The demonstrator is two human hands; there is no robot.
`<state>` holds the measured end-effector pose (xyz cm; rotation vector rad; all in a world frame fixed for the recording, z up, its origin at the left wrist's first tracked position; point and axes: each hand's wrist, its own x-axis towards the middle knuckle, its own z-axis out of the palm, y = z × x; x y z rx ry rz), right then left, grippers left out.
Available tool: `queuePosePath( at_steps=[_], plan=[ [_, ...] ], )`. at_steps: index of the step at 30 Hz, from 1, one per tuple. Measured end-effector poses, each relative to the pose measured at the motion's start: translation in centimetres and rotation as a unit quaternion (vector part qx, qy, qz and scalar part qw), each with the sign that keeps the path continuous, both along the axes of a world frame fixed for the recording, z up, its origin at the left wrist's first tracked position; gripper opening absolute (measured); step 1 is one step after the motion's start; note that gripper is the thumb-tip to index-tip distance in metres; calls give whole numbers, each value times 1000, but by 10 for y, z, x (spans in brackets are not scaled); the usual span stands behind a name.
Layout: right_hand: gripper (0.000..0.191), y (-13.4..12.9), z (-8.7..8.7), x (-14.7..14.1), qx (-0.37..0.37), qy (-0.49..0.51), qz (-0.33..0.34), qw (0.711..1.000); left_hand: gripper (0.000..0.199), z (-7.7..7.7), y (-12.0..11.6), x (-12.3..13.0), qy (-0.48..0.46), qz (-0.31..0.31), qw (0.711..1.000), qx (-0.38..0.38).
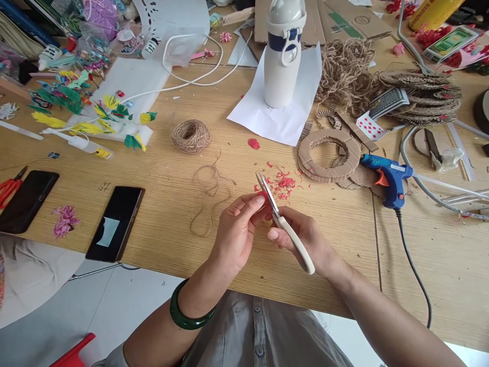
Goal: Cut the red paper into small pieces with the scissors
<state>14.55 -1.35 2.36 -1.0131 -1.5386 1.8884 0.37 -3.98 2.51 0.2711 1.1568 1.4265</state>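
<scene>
My left hand point(237, 227) pinches a small red piece point(262, 194), mostly hidden by the fingers; its material I cannot make out. In my right hand point(301, 237) is a pair of scissors point(296, 242) with pale handles, the blades pointing up and away beside the red piece. The hands meet just above the front of the table. Beyond the blades lies a scatter of red scraps point(284, 183), with a larger red piece point(253, 143) farther back. Left of them, loose twine point(208, 196) trails over the wood below a twine ball point(191, 136).
A white bottle point(284, 61) stands on white paper point(244, 114). To the right are cardboard rings point(305, 160), a blue glue gun point(393, 178) with its cable, and coiled rope point(420, 102). Two phones point(114, 221) point(28, 199) and a glue bottle point(89, 147) lie left.
</scene>
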Motion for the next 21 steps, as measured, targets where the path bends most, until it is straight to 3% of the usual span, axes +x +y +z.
queuePosePath(
  at_steps=[21],
  plan=[
    [44,1,0,-1,1,-33,2,999,5,0,-1,4,-35,19,999,1]
  ],
)
